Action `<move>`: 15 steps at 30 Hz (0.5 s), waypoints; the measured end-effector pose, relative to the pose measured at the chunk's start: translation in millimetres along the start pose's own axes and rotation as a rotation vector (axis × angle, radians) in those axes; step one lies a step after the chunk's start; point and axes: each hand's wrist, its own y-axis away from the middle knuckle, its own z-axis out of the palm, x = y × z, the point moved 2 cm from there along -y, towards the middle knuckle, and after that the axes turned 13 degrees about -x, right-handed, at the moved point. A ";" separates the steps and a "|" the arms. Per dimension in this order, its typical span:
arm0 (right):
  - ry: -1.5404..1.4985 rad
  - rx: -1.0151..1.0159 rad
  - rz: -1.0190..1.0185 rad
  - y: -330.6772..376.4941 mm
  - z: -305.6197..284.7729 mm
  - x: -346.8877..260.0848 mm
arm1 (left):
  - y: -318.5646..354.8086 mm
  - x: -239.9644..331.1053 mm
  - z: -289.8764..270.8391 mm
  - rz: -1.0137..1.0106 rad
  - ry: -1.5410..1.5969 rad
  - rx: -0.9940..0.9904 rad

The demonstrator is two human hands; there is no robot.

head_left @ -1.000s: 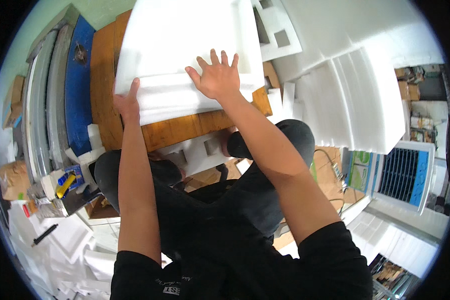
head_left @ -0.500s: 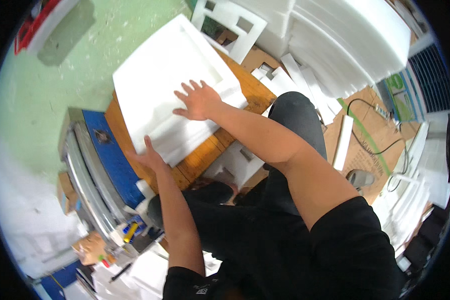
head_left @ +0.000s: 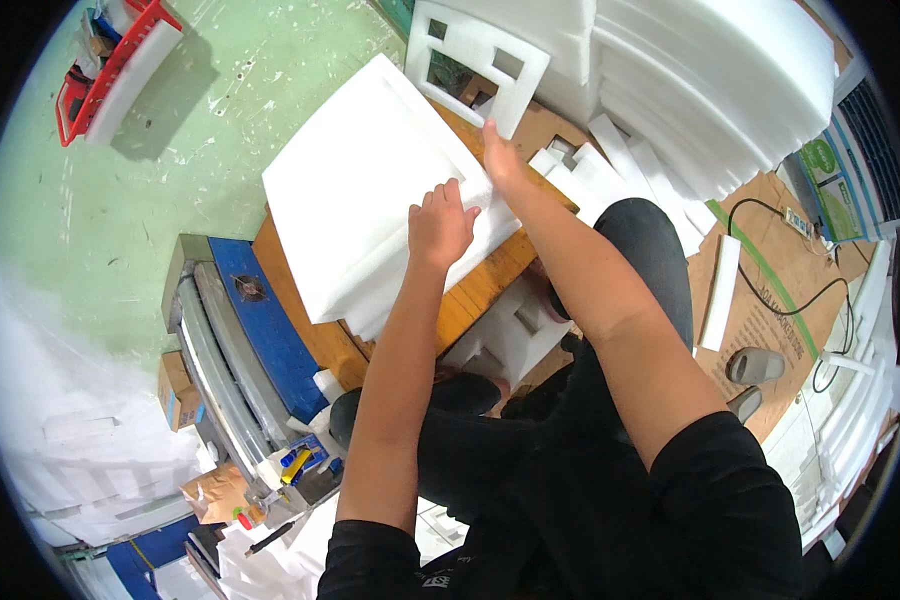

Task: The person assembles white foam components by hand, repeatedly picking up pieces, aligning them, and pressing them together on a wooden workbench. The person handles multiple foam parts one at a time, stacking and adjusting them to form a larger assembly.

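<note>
A thick white foam piece [head_left: 360,190] with a shallow stepped recess along its right side lies on an orange-brown wooden table [head_left: 485,290]. My left hand [head_left: 442,228] rests on its near right part, fingers slightly bent and thumb held apart. Against the foam's right edge stands my right hand [head_left: 503,162], with a digit stretched out upward; its other fingers are mostly hidden. Neither hand lifts the foam.
A white foam frame with square cut-outs [head_left: 520,85] leans beyond the table. Tall stacked foam sheets [head_left: 710,90] stand at the far right. Left of the table is a blue-and-grey roller machine [head_left: 270,315]. A black cable [head_left: 795,312] and sandals [head_left: 755,366] lie on cardboard.
My left hand has moved from the foam's left near corner onto its right part. My right hand has slid off the top to the right edge. The view has shifted.
</note>
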 end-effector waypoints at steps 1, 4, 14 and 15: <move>-0.052 -0.054 -0.013 -3.1 1.9 4.1 | -1.8 -1.7 4.8 0.001 -0.041 0.030; -0.223 -0.203 0.000 -1.3 11.3 25.2 | -6.8 2.9 9.5 -0.022 -0.093 0.025; -0.243 -0.241 0.025 12.3 13.1 18.5 | -8.6 0.2 29.8 0.079 -0.076 0.280; -0.245 -0.245 0.042 20.1 12.5 6.0 | -8.6 -0.1 29.1 0.085 -0.069 0.295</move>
